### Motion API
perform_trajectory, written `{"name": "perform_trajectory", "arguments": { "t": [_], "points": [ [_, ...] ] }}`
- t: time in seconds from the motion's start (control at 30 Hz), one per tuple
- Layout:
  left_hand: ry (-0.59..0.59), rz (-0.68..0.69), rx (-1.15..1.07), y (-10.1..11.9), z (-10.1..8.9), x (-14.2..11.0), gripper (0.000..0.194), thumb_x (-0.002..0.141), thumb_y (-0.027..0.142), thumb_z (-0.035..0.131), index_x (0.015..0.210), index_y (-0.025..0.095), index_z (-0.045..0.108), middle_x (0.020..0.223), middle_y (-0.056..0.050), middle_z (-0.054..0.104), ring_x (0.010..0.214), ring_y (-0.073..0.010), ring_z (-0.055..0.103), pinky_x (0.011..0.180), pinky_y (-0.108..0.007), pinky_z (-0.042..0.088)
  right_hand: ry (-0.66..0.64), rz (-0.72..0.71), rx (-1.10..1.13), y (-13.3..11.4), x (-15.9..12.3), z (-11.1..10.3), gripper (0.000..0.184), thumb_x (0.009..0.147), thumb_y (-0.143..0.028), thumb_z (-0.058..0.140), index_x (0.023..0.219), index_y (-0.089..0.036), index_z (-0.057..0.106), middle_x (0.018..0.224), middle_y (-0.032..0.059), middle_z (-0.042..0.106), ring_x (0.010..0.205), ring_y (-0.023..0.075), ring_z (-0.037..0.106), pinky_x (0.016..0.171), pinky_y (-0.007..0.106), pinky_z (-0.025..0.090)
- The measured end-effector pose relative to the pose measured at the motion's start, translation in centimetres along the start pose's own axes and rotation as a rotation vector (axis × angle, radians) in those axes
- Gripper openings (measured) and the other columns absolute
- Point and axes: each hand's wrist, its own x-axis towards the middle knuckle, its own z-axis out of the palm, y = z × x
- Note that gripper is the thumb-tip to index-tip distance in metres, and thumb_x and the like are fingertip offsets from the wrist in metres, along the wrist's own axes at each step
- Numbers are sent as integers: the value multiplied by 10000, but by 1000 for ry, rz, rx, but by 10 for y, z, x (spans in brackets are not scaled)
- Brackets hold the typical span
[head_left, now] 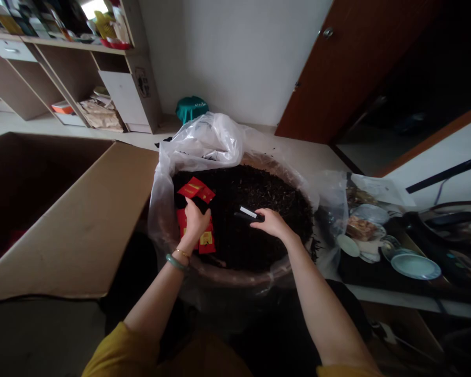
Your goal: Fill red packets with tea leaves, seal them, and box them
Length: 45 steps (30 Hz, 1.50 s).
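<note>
A big round basket lined with a clear plastic bag (204, 141) holds a heap of dark loose tea leaves (259, 204). Several small red packets (196, 188) lie on the leaves at the left. My left hand (195, 220) is closed on a red packet at the heap's left side, with more red packets (207, 242) just below it. My right hand (270, 222) rests on the middle of the heap, fingers closed on a small dark scoop with a white strip (248, 213). A green bangle sits on my left wrist.
A large open cardboard box (82, 220) stands to the left. On the right, a tray with plates, cups and a dark kettle (412, 251). Wooden shelves (74, 68), a white wall and a brown door (357, 57) lie beyond.
</note>
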Motion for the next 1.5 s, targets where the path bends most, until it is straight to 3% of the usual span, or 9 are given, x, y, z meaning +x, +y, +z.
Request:
{"name": "perform_trajectory", "arguments": {
  "t": [0.07, 0.17, 0.3, 0.5, 0.7, 0.87, 1.03, 1.3, 1.5],
  "points": [
    [-134, 96, 303, 0, -9, -4, 691, 695, 161, 631, 1334, 51, 395, 1257, -217, 532, 1271, -358, 413, 1056, -514, 328, -6, 2, -12, 1, 0, 1, 492, 705, -323, 739, 1161, -174, 627, 1156, 93, 658, 1055, 235, 615, 895, 294, 451],
    [-354, 164, 683, 2, -21, -8, 353, 700, 186, 635, 1049, 136, 651, 1178, -178, 584, 1309, -425, 328, 1044, -567, 283, -7, -16, -50, 5, 1, 4, 470, 712, -319, 730, 1150, -181, 627, 1147, 92, 659, 1044, 231, 619, 877, 290, 453],
    [-399, 261, 876, 2, -26, -9, 161, 721, 220, 639, 856, 168, 710, 1139, -179, 597, 1310, -460, 302, 1025, -599, 252, 13, 0, -213, 14, 2, 8, 432, 702, -304, 733, 1105, -180, 638, 1098, 111, 661, 1005, 247, 626, 829, 309, 463],
    [-405, 243, 834, -2, -27, -2, 284, 627, 286, 750, 885, 177, 704, 1215, -188, 561, 1337, -495, 224, 1029, -626, 207, 174, 153, -404, 29, 5, 10, 388, 709, -291, 730, 1064, -178, 619, 1077, 150, 631, 1004, 283, 593, 814, 388, 451],
    [-349, 290, 703, 0, -35, -2, 135, 626, 182, 707, 761, 188, 708, 1101, -157, 610, 1294, -448, 298, 1052, -592, 190, 306, 219, -400, 30, 4, 7, 354, 752, -211, 678, 1094, -157, 600, 1107, 194, 579, 1070, 336, 520, 852, 469, 409],
    [-312, 363, 552, 9, -40, -3, 71, 675, 177, 659, 664, 236, 696, 960, -104, 669, 1242, -407, 355, 1064, -590, 156, 377, -68, -177, 10, 0, 8, 397, 799, -212, 621, 1192, -187, 572, 1171, 152, 561, 1095, 295, 523, 916, 447, 427],
    [-337, 419, 468, 18, -39, -2, 150, 705, 163, 614, 624, 268, 685, 784, -64, 701, 1179, -343, 452, 1097, -556, 119, 212, -472, 122, -22, -3, 35, 348, 838, -191, 575, 1185, -196, 590, 1140, 93, 603, 1061, 209, 585, 955, 363, 463],
    [-366, 480, 378, 22, -41, -9, 140, 758, 193, 602, 692, 266, 701, 872, -53, 711, 1122, -284, 522, 1094, -483, 194, 104, -547, 254, -45, -10, 70, 517, 843, -145, 550, 1349, -202, 463, 1312, 127, 544, 1197, 224, 539, 1015, 387, 447],
    [-504, 453, 285, 24, -34, -18, 118, 809, 213, 571, 776, 195, 683, 785, -75, 681, 744, -199, 619, 770, -310, 457, 102, -611, 289, -54, -15, 80, 422, 843, -126, 546, 1261, -185, 553, 1226, 109, 608, 1119, 209, 590, 978, 356, 474]
  ]
}}
